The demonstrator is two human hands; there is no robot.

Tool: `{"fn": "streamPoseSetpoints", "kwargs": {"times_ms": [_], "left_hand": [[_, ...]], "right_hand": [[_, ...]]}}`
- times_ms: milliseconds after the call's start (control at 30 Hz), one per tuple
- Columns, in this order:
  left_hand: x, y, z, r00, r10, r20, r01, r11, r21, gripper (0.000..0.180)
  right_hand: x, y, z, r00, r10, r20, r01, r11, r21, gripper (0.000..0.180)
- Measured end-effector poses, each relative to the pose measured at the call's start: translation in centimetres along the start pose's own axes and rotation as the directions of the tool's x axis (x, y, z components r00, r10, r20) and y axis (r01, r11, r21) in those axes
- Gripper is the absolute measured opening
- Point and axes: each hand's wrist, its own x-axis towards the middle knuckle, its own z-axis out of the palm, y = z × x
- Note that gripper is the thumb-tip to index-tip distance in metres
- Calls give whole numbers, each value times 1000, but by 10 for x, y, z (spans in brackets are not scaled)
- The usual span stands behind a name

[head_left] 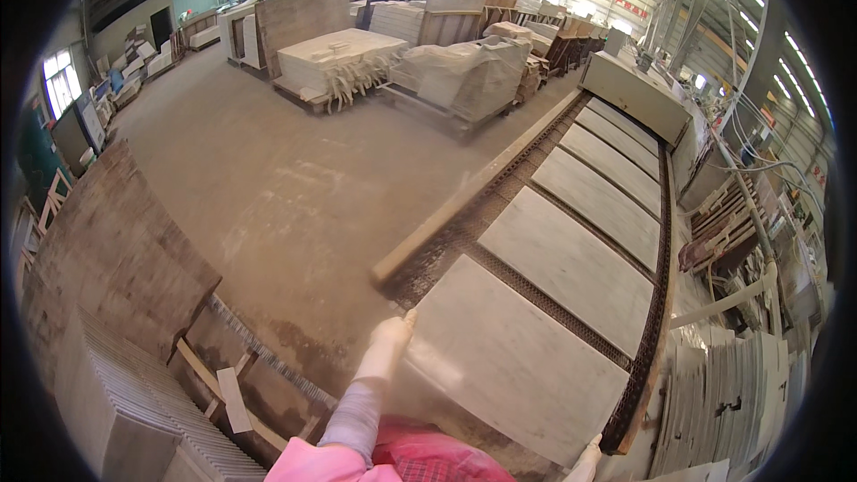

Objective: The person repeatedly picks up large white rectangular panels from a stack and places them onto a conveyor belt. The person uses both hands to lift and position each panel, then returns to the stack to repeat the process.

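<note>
A pale grey-white stone slab [522, 357] lies at the near end of a chain conveyor [558, 307], its near part reaching past the conveyor toward me. My left hand [393, 332], in a cream glove, is closed on the slab's left edge near the far left corner. At the near right corner my right hand [586, 461], also gloved, grips the edge; only part of it shows at the bottom of the view. Beyond this slab, a second slab [571, 268] and several more lie in a row along the conveyor.
A machine housing [634, 94] spans the conveyor's far end. Left of me, thin tiles [134, 402] stand stacked beside a large brown board [116, 241]. Upright slabs [723, 402] line the right side. Pallets of wrapped stone [464, 76] stand across the floor.
</note>
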Motion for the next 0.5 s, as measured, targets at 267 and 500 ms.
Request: {"fn": "streamPoseSetpoints", "kwargs": {"times_ms": [267,500], "left_hand": [[-4,-24,-7,997,50,55,-48,998,-33,71],[-9,-43,4,999,13,47,-6,990,-143,69]], "right_hand": [[-5,-13,10,1000,-7,30,8,999,-44,67],[0,-18,16,999,-6,47,9,998,-59,65]]}}
